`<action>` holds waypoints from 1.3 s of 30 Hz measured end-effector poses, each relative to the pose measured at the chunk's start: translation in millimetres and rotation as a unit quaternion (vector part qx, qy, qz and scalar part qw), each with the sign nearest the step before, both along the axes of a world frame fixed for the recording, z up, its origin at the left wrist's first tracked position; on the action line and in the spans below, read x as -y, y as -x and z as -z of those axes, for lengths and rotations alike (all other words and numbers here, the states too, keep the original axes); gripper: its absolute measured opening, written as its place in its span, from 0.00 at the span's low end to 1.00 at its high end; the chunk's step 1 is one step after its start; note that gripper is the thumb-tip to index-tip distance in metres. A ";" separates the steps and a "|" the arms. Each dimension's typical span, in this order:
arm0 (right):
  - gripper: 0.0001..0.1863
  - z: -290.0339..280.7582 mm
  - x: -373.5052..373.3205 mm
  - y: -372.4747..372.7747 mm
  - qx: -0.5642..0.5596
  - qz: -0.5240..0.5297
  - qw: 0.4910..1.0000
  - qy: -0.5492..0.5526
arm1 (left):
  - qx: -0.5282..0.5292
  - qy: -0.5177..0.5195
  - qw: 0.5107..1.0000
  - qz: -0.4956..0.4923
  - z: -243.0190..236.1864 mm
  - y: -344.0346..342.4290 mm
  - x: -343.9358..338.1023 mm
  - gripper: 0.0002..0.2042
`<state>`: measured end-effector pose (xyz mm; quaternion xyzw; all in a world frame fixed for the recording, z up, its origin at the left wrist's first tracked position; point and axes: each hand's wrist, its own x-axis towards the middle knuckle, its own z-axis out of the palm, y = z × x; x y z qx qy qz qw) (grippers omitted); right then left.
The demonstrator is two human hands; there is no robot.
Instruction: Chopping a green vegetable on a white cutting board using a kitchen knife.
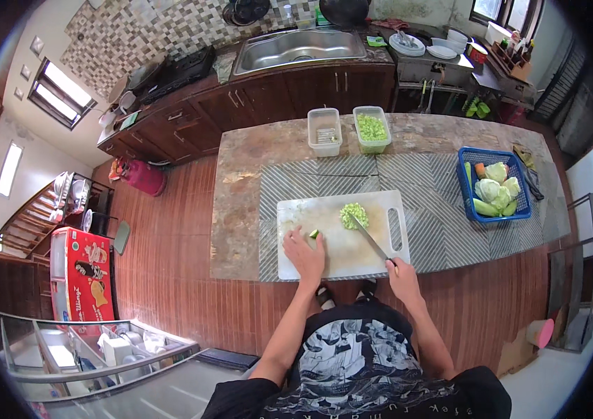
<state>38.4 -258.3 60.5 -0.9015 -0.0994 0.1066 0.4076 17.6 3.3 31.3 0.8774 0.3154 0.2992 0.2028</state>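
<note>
A white cutting board point(373, 258) lies on the table in front of me. On its left part my left hand point(303, 255) rests with fingers apart, holding nothing. Just beyond the thumb is a small dark-green-skinned vegetable piece point(314, 234); whether the thumb touches it I cannot tell. My right hand point(404, 278) is closed around the handle of a kitchen knife point(373, 243). The blade slants up and left over the board, its tip at a small heap of diced pale green vegetable point(352, 215).
Beyond the board stand an emptier clear plastic container point(324, 148) and another container point(373, 147) with green dice. A blue basket point(499, 214) of vegetables sits at the right, beside a dark-handled item point(532, 183). Across the room is a counter with a steel sink point(302, 52).
</note>
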 end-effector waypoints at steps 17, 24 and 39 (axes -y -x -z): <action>0.17 -1.4 -9.5 -1.6 -0.005 -0.015 1.000 -0.004 | 0.084 0.109 0.968 0.212 25.4 -9.1 -12.0 0.13; 0.16 5.1 -36.4 17.8 -0.021 -0.084 0.995 0.047 | 0.151 0.190 0.945 0.220 27.4 -10.2 -16.1 0.13; 0.14 9.2 -65.3 33.7 0.049 -0.107 0.983 0.142 | 0.155 0.196 0.945 0.209 22.6 -7.9 -14.5 0.11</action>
